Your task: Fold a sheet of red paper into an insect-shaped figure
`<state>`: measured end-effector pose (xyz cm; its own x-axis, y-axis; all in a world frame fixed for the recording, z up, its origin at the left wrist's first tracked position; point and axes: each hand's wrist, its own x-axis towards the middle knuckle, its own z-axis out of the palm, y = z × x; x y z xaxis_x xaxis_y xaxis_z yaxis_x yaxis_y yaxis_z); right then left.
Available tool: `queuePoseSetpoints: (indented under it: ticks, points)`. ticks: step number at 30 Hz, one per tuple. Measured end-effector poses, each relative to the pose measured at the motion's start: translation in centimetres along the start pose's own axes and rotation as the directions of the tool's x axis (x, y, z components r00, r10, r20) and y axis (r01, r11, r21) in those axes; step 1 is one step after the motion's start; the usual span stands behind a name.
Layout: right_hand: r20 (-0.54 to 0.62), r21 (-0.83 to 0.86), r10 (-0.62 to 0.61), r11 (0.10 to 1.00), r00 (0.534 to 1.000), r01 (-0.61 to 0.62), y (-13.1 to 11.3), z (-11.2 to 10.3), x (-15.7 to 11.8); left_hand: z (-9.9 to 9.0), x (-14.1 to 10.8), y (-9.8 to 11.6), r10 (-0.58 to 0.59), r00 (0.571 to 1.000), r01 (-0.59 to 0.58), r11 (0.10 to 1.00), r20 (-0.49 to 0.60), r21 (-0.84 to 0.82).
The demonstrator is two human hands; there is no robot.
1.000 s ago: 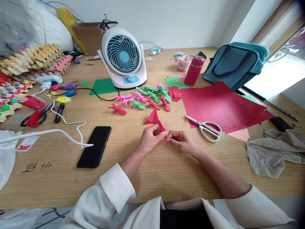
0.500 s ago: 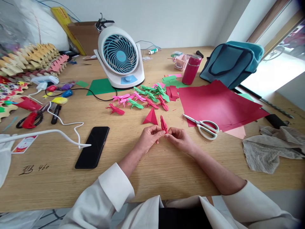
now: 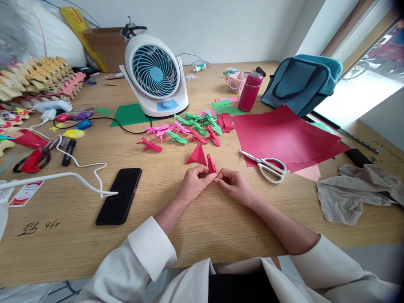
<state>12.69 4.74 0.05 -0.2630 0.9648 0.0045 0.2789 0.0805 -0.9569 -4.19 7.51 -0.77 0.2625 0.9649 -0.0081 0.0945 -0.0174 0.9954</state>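
Observation:
A small folded piece of red paper [image 3: 211, 164] stands pinched between my two hands above the table. My left hand [image 3: 198, 182] grips its lower left side between thumb and finger. My right hand [image 3: 234, 185] closes on its lower right edge, and the fingertips cover the bottom of the fold. Just beyond lies a red folded paper triangle [image 3: 197, 154]. Farther back is a pile of folded paper figures in green [image 3: 195, 125], pink [image 3: 160, 130] and red [image 3: 149, 145].
White-handled scissors [image 3: 268, 167] lie right of my hands, partly on large red sheets [image 3: 284, 139]. A black phone [image 3: 119, 197] rests at left under a white cable. Behind stand a fan [image 3: 156, 78], a red flask [image 3: 251, 92] and a blue bag [image 3: 299, 84].
The whole view has shifted slightly, so the table's things appear a little farther left. Both hands keep their pinch on the folded red paper, with only slight finger movement.

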Motion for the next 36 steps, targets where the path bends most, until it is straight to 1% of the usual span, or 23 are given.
queuePoseSetpoints:
  ticks: [5,8,11,13,15,16,17,19,20,22,24,29,31,34,36]
  points:
    - [-0.009,-0.018,0.005,1.0,1.0,-0.005,-0.1,0.1,0.0,0.1,0.0,-0.1,0.036,0.999,-0.036,0.999,-0.036,0.005]
    - [0.001,-0.07,-0.008,0.998,1.0,0.008,-0.2,-0.1,-0.2,-0.1,0.2,0.0,0.028,0.994,-0.036,0.997,-0.102,-0.075]
    - [0.038,-0.154,-0.049,0.987,0.998,0.054,-0.4,-1.1,-0.4,-0.6,0.6,0.3,-0.009,0.981,-0.032,0.978,-0.195,-0.207]
    - [0.037,-0.267,-0.08,0.96,0.996,0.087,-0.6,-2.3,-0.5,-0.9,0.8,0.3,-0.022,0.979,-0.028,0.97,-0.203,-0.24]
    - [-0.033,-0.433,-0.137,0.895,0.99,0.109,-0.6,-3.9,-0.6,-1.0,0.8,0.2,-0.02,0.986,-0.018,0.975,-0.167,-0.221]
    - [-0.079,-0.525,-0.16,0.846,0.984,0.095,-0.6,-4.6,-0.6,-1.0,0.8,0.1,-0.018,0.989,-0.013,0.978,-0.148,-0.208]
    - [-0.147,-0.612,-0.168,0.789,0.975,0.043,-0.4,-5.3,-0.7,-1.0,0.8,-0.1,-0.017,0.991,-0.01,0.98,-0.135,-0.199]
    - [-0.251,-0.726,-0.162,0.684,0.954,-0.074,0.0,-6.6,-0.8,-0.9,0.8,-0.4,-0.019,0.992,-0.005,0.982,-0.122,-0.19]
    - [-0.274,-0.771,-0.146,0.624,0.951,-0.127,0.2,-7.1,-0.9,-0.9,0.8,-0.5,-0.022,0.993,-0.001,0.982,-0.119,-0.189]
    - [-0.322,-0.824,-0.101,0.52,0.941,-0.226,0.6,-8.0,-1.2,-0.8,0.8,-0.6,-0.03,0.993,0.009,0.982,-0.112,-0.188]
    - [-0.37,-0.839,-0.065,0.452,0.927,-0.303,0.9,-8.7,-1.6,-0.8,0.7,-0.5,-0.035,0.994,0.016,0.983,-0.1,-0.185]
    - [-0.407,-0.868,0.012,0.307,0.913,-0.391,1.5,-10.1,-2.3,-0.7,0.5,-0.1,-0.078,0.996,0.067,0.977,-0.048,-0.204]
    - [-0.4,-0.868,0.033,0.306,0.916,-0.39,1.9,-10.8,-2.5,-0.6,0.5,-0.1,-0.093,0.994,0.079,0.971,-0.055,-0.225]
    - [-0.384,-0.851,0.043,0.37,0.922,-0.372,2.7,-11.8,-2.8,-0.7,0.6,-0.1,-0.105,0.991,0.081,0.961,-0.079,-0.263]
    - [-0.404,-0.826,0.072,0.401,0.912,-0.397,3.1,-12.6,-3.0,-0.7,0.7,-0.2,-0.112,0.989,0.082,0.957,-0.092,-0.278]
